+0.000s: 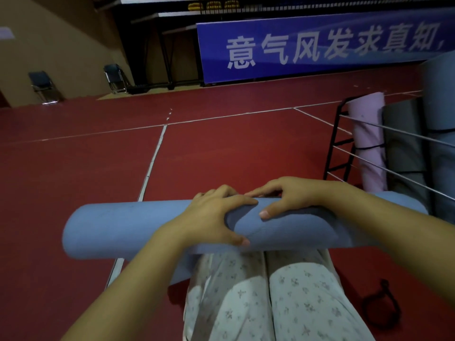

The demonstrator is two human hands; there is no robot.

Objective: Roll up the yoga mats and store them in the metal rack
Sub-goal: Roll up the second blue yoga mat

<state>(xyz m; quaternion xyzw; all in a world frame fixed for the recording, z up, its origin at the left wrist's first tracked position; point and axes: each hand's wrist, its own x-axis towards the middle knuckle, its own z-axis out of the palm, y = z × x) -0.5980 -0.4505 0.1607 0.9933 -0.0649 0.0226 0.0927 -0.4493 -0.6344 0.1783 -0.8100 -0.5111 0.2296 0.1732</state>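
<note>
At far left, two folding chairs (43, 86) stand against a tan wall beside the red court floor (221, 153). We kneel at centre frame with a rolled blue yoga mat (118, 230) lying crosswise over our patterned trousers (283, 299), its loose tail hanging down at the left knee. Our left hand (214, 215) grips the roll from above, fingers curled over the far side and thumb hooked under the near edge. Just beside it, our right hand (293, 198) presses on the mat with fingers bent over the top and thumb flat on the fold. A blue banner (320, 45) with white characters spans the back. At right, a metal rack (344, 143) holds an upright pink mat (369, 141) and grey rolled mats (403, 143). A dark strap (381, 303) lies on the floor at lower right.
</note>
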